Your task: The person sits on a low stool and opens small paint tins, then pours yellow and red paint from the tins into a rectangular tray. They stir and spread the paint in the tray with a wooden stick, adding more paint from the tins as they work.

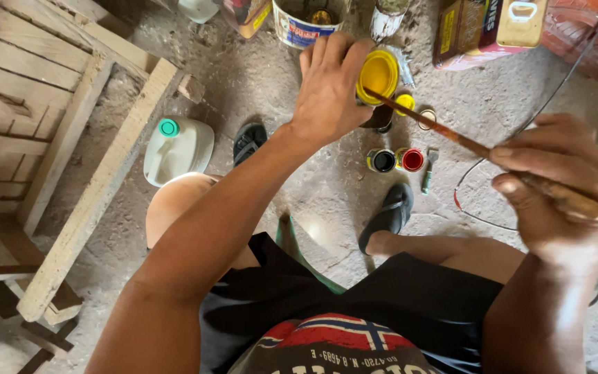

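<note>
Right hand (555,187), nearest, closed around a long brush (465,142) whose tip slanted far-left into the yellow paint pot (378,76). Left hand (330,86) wrapped that pot, held above the floor.

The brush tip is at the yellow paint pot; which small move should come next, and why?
Probably dip the tip a little deeper. The left hand holds the yellow paint pot tilted toward the brush, which the right hand holds by its handle, tip just at the rim.
</note>
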`<state>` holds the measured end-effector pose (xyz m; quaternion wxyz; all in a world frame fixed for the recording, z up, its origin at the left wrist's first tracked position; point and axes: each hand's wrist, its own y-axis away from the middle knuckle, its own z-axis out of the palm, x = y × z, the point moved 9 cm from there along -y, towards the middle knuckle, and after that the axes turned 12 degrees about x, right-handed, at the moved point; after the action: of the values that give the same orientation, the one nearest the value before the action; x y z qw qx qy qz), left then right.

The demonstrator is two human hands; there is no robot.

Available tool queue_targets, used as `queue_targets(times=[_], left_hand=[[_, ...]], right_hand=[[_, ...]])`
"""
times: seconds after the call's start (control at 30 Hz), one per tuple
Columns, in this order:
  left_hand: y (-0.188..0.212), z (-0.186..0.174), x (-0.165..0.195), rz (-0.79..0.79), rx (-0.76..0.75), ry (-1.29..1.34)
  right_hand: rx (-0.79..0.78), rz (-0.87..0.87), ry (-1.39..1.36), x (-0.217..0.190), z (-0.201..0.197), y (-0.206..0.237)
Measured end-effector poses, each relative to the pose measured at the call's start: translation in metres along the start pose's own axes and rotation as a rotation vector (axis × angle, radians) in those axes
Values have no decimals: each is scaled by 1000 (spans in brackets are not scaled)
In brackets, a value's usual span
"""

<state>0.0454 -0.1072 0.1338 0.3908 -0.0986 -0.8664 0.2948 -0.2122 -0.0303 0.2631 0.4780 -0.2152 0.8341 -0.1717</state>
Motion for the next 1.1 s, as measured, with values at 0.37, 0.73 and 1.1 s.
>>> queue_targets(times=[0.37, 0.73, 1.1], left_hand=[[0, -1, 0, 5, -19, 11], [-1, -3, -5, -19, 16, 17], [-5, -11, -13, -69, 35, 34]], right_hand=[[162, 77, -67, 8, -8, 4], [125, 49, -131, 30, -2, 12], [506, 728, -836, 243, -60, 56]])
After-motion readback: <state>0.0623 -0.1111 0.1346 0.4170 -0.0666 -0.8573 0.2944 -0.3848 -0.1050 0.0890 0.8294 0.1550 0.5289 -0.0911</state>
